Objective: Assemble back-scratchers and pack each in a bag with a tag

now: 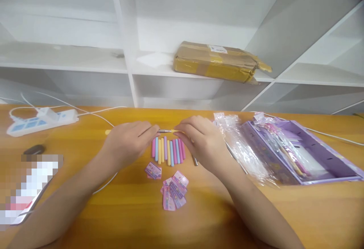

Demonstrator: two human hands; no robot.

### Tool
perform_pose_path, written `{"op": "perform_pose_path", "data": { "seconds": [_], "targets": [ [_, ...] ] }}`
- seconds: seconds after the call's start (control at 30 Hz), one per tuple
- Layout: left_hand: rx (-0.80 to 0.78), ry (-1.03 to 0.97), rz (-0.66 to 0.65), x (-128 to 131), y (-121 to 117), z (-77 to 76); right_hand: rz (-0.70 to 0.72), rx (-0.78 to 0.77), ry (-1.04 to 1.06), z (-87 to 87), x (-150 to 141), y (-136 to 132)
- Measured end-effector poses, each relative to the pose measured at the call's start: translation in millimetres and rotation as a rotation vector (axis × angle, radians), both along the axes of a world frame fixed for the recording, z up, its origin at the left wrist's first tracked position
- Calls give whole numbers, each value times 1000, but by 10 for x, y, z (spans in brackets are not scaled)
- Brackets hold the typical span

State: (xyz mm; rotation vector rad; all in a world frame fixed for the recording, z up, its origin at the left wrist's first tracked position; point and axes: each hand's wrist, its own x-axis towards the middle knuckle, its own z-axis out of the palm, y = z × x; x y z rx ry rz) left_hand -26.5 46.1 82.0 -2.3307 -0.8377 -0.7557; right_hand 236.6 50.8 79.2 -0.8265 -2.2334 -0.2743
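Observation:
Above a row of short coloured sticks, both hands are closed around a yellow pen (pixel 108 131) lying level. My left hand (pixel 131 139) wraps its barrel, with the rounded yellow end out at the left and the silver tip (pixel 164 131) out at the right. At that tip, my right hand (pixel 200 139) pinches a small yellow piece (pixel 174 130), mostly hidden by the fingers. Just below lie the pink, blue, yellow and purple sticks (pixel 168 152), side by side. A thin metal tube (pixel 195 161) pokes out under my right hand.
Small pink printed cards (pixel 174 192) lie nearer me, with a smaller pile (pixel 153 170) beside them. Clear plastic bags (pixel 244 150) and a purple box (pixel 335 161) holding bagged pens are at right. At left sits a power strip (pixel 42 122) with cables. A taped carton (pixel 216 61) rests on the shelf.

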Motion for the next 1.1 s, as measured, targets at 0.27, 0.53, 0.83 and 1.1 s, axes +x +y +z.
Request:
{"op": "perform_pose_path", "data": {
  "seconds": [0.27, 0.53, 0.83, 1.1],
  "targets": [
    [0, 13, -3, -74, -21, 83, 48, 254, -25, 3, 32, 9],
    [70, -13, 46, -159, 98, 58, 19, 370, -31, -96, 99, 160],
    [287, -21, 375, -1386, 681, 272, -525, 475, 138, -372, 1518, 1117],
    [511, -140, 232, -1888, 713, 341, -773, 604, 334, -372, 2398, 1329]
  ]
}}
